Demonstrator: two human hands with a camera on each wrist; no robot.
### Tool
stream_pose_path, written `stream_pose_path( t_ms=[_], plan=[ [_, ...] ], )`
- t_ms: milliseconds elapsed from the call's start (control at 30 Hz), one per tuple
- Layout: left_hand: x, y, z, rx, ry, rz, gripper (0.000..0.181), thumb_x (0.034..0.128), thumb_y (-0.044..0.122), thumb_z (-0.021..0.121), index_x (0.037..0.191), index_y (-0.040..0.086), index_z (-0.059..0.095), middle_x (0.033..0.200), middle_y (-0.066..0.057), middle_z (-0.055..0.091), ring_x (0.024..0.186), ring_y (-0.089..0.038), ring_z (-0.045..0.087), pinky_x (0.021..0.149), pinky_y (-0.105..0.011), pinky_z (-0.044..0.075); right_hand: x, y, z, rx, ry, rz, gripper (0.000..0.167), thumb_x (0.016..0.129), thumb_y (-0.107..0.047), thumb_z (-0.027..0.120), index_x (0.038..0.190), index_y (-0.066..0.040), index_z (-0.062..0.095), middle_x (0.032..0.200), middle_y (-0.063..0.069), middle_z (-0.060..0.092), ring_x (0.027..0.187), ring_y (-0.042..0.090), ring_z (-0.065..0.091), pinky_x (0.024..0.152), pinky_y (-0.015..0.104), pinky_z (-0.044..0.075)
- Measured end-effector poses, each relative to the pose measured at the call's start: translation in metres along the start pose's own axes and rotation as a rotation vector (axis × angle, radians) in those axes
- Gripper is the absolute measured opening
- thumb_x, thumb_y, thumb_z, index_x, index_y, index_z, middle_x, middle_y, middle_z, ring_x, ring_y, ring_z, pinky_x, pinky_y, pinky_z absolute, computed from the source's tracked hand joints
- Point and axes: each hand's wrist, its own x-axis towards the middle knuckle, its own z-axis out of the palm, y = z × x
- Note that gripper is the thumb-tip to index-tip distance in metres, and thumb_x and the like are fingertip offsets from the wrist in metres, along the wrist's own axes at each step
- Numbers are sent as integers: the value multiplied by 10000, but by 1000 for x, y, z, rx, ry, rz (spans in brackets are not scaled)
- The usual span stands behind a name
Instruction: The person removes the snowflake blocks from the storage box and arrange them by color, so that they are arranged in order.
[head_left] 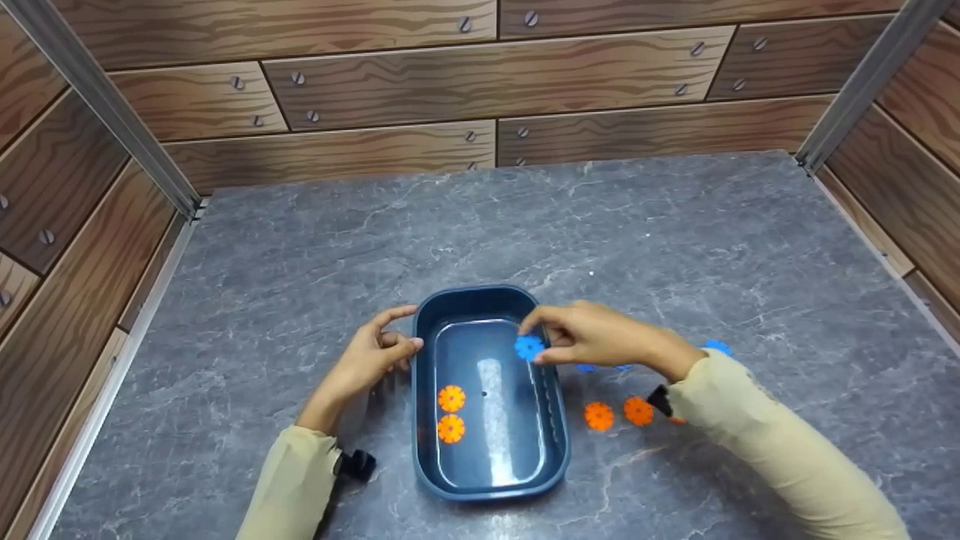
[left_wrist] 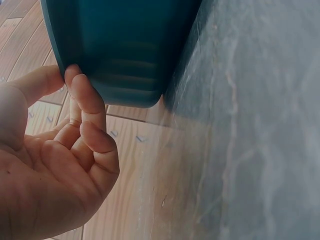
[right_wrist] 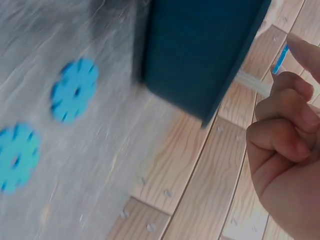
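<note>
A dark blue plastic tub (head_left: pixel 491 491) stands on the table with two orange notched discs (head_left: pixel 451 399) lying inside at its left. My left hand (head_left: pixel 367 360) grips the tub's left rim, its thumb and fingertips at the edge; the left wrist view shows the other fingers curled beside the tub wall (left_wrist: pixel 120 55). Over the tub's right side, my right hand (head_left: pixel 592 335) pinches a blue notched disc (head_left: pixel 529 347) between thumb and forefinger. That disc appears edge-on (right_wrist: pixel 281 59) in the right wrist view, above the rim.
Right of the tub lie orange discs (head_left: pixel 599 416), one partly covered by the right sleeve. Several blue discs (head_left: pixel 718 346) lie there too, some partly behind the right hand; two flat blue discs (right_wrist: pixel 75 91) show in the right wrist view. Wood-patterned walls (head_left: pixel 390 90) enclose the grey table.
</note>
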Motion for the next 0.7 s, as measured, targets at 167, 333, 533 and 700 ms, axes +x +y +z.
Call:
stream_pose_path(
  t_ms=[167, 333, 533, 700],
  plan=[
    [1, -1, 0, -5, -10, 15, 562, 928, 142, 636, 1432, 56, 402, 696, 40, 604, 640, -160, 547, 564, -239, 392, -18, 12, -10, 12, 28, 47, 322, 917, -284, 661, 1200, -144, 599, 655, -101, 383, 548, 16, 329, 583, 205, 354],
    [-1, 0, -1, -8, -3, 14, 562, 928, 148, 638, 1429, 49, 403, 688, 42, 596, 639, -153, 546, 576, -248, 405, -37, 25, -18, 31, 61, 78, 330, 917, -272, 662, 1199, -116, 592, 671, -98, 404, 556, 6, 328, 601, 207, 376],
    [-1, 1, 0, -13, 4, 10, 560, 924, 145, 644, 1424, 50, 410, 683, 36, 590, 637, -153, 548, 579, -254, 410, -64, 41, -29, 66, 124, 115, 320, 911, -235, 668, 1180, -77, 593, 672, -84, 388, 561, -8, 315, 556, 200, 350],
    [-1, 1, 0, -17, 8, 5, 556, 922, 145, 646, 1421, 57, 417, 685, 14, 585, 636, -157, 546, 581, -258, 408, -89, 55, -34, 93, 204, 134, 296, 916, -179, 659, 1184, -76, 589, 674, -76, 401, 548, -17, 313, 528, 215, 352]
  ],
)
